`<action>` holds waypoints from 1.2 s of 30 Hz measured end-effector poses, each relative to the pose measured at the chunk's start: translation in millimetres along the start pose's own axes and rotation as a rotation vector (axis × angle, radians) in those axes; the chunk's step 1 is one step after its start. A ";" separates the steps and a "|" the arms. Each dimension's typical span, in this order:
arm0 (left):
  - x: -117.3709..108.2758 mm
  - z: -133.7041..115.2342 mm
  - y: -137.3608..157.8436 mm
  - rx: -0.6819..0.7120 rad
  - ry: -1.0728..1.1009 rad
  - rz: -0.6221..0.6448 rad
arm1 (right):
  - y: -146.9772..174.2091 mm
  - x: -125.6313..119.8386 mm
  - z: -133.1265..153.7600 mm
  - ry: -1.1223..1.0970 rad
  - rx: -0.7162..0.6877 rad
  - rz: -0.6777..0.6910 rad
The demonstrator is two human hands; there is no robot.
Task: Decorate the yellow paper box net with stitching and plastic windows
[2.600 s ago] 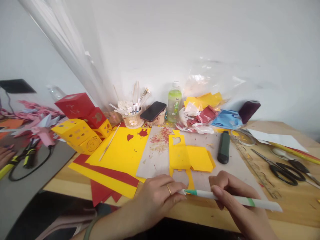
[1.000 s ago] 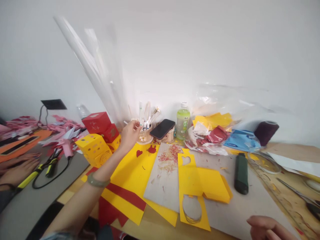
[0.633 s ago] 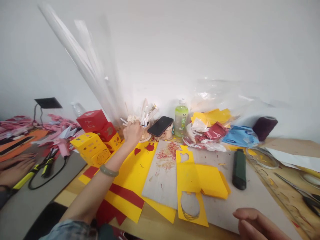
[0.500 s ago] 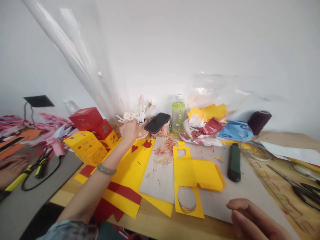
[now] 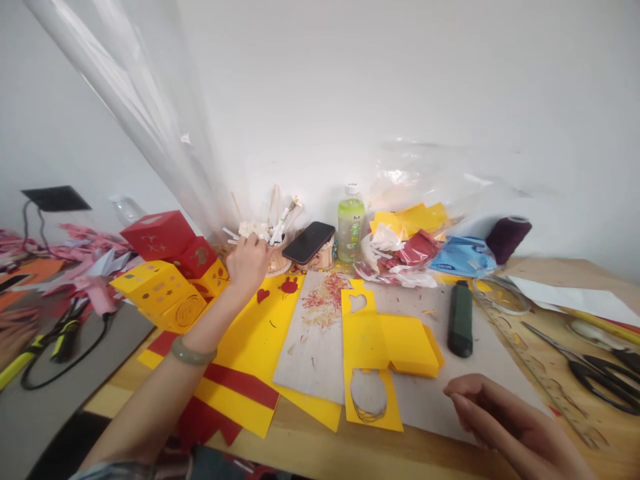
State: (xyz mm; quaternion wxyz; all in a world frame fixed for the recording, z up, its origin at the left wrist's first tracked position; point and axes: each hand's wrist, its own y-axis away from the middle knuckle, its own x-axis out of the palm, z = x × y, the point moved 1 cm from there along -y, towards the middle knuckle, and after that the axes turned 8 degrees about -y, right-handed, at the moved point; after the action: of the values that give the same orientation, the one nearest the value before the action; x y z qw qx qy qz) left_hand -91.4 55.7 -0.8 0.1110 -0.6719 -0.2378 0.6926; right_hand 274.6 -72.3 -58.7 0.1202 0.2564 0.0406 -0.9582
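My left hand (image 5: 249, 262), with a green bangle (image 5: 193, 352) on its wrist, reaches to the back of the desk. Its fingers are curled down beside a small holder (image 5: 279, 261) with white sticks and pens in it; whatever they grip is hidden. Low on the right hovers my right hand (image 5: 505, 417), thumb and forefinger brought together and nothing visible in them. In front of it lies a folded yellow paper piece (image 5: 413, 345) on a yellow sheet with cut-outs (image 5: 364, 337). A dark green cutter (image 5: 460, 320) rests just above this hand.
Red and yellow paper boxes (image 5: 159, 235) are stacked left of my forearm. A phone (image 5: 309, 243), a green drink bottle (image 5: 351, 223) and a bag of scraps (image 5: 407, 250) line the wall. Scissors (image 5: 593, 373) and a clear ruler (image 5: 530, 370) lie right. Another person's hand (image 5: 17, 330) is far left.
The view has shifted slightly, moving everything left. My right thumb and forefinger have drawn closer together. My left hand stays at the holder.
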 end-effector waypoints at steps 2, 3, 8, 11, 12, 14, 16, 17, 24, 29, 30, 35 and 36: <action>-5.5 -10.1 12.9 0.032 0.105 0.042 | -10.2 -1.8 1.7 0.111 -0.079 -0.041; -7.1 -16.8 21.0 0.060 0.169 0.083 | -17.0 -1.7 2.8 0.181 -0.141 -0.071; 0.0 -52.1 64.7 0.227 0.563 0.459 | -58.5 8.4 10.9 0.512 -0.420 0.038; 11.1 -65.1 78.8 0.220 0.779 0.606 | -75.0 14.4 14.4 0.570 -0.430 0.123; 14.4 -68.0 80.7 0.199 0.841 0.637 | -77.6 15.5 14.7 0.567 -0.431 0.137; 18.8 -72.5 81.6 0.144 0.955 0.690 | -79.7 16.3 13.8 0.545 -0.448 0.141; 19.4 -76.1 80.9 0.087 1.055 0.741 | -79.7 15.4 12.4 0.514 -0.499 0.113; 18.2 -77.7 80.4 0.066 1.091 0.761 | -79.6 14.4 12.2 0.500 -0.538 0.087; -1.0 -90.2 71.7 -0.123 1.778 0.981 | -89.7 2.4 34.9 0.514 -0.794 -0.167; -15.3 -102.8 58.8 -0.103 1.939 0.947 | -97.3 -2.2 54.1 0.525 -0.885 -0.261; -17.3 -105.0 57.0 -0.095 1.953 0.931 | -97.7 -2.2 55.2 0.523 -0.888 -0.281; -20.4 -112.1 55.7 -0.105 1.968 0.960 | -96.1 0.8 51.8 0.498 -0.900 -0.330; -19.9 -112.8 56.3 -0.115 1.968 0.974 | -95.9 1.5 50.6 0.495 -0.896 -0.328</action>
State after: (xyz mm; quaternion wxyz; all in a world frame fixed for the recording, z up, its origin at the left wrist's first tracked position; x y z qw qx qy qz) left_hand 30.3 18.1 -8.4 -0.0645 -0.9564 0.2134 -0.1888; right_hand 224.8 13.2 -14.1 0.0535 0.3886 0.5120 -0.7642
